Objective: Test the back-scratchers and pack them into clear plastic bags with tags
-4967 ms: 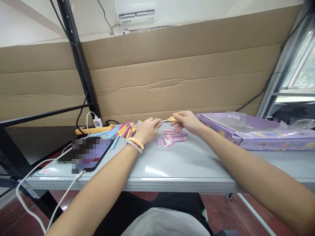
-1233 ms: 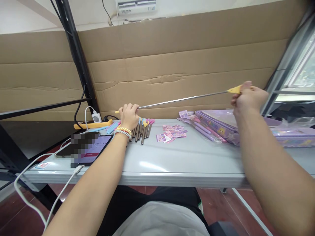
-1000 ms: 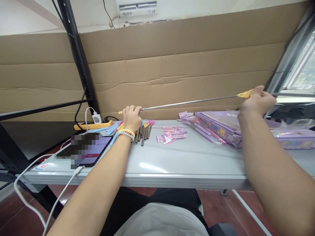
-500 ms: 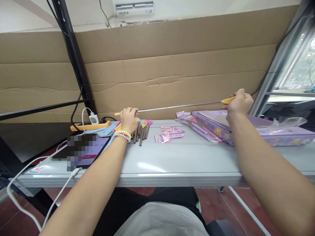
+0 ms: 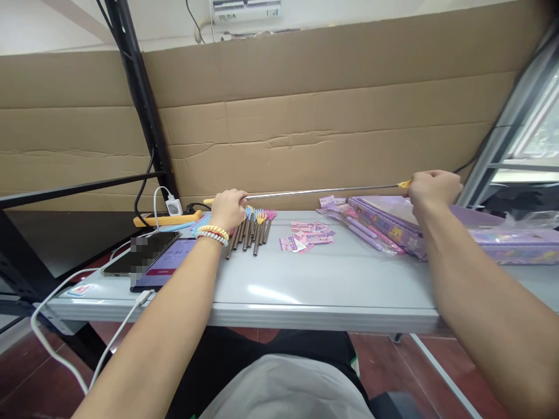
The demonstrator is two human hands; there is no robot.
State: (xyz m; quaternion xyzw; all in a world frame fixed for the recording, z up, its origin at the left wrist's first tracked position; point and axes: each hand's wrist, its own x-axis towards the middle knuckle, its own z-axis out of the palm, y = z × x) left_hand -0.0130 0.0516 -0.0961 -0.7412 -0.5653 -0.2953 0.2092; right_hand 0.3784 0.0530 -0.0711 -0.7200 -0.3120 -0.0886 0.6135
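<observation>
Stretched between my hands is a long telescopic back scratcher point(image 5: 323, 191) with a thin metal rod, held nearly level above the table. My left hand point(image 5: 227, 210) is closed round its yellow grip, whose end pokes out on the left. Closed over the yellow head at the other end is my right hand point(image 5: 434, 187), which hides most of that head. Below and beside my left hand lies a bunch of short metal rods with coloured claw heads point(image 5: 257, 227), in blue, yellow and pink. Several small pink printed cards point(image 5: 307, 237) lie right of them.
A purple patterned case point(image 5: 384, 227) with clear plastic on it lies at the right, beside bagged purple pens point(image 5: 364, 233). At the left are a phone point(image 5: 142, 254), a tablet point(image 5: 168, 265), cables and a yellow power strip point(image 5: 168, 219). Cardboard point(image 5: 305, 116) stands behind.
My right hand has turned over its end of the scratcher, now knuckles up, covering more of the yellow head. My left hand keeps its hold. The whole view has shifted slightly.
</observation>
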